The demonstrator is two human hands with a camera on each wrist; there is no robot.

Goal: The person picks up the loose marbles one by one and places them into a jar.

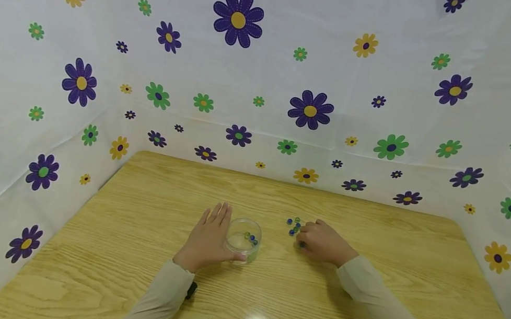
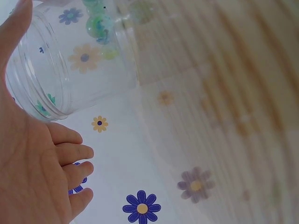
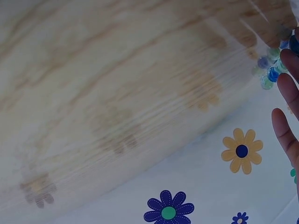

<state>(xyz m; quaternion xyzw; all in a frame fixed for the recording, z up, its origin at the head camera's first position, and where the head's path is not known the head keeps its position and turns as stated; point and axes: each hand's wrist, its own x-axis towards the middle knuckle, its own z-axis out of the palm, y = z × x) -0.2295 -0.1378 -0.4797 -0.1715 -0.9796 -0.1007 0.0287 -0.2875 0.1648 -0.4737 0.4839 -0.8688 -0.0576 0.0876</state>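
Observation:
A clear round plastic jar (image 1: pixel 255 250) stands on the table with several green and blue glass marbles (image 1: pixel 252 238) inside. My left hand (image 1: pixel 209 241) rests against its left side, fingers extended and thumb across the front. In the left wrist view, the jar's ridged mouth (image 2: pixel 58 88) lies by the thumb and palm. To the right, my right hand (image 1: pixel 324 242) pinches a dark marble (image 1: pixel 302 244) between thumb and fingertips. Just left of that hand lies a loose group of blue and green marbles (image 1: pixel 292 232); the right wrist view shows marbles (image 3: pixel 273 73) beside the fingers.
The wood-grain table (image 1: pixel 131 250) reaches back to a white cloth (image 1: pixel 266 66) printed with purple, yellow and green flowers, which hangs behind and at both sides. A dark band (image 1: pixel 191 290) sits at the left wrist.

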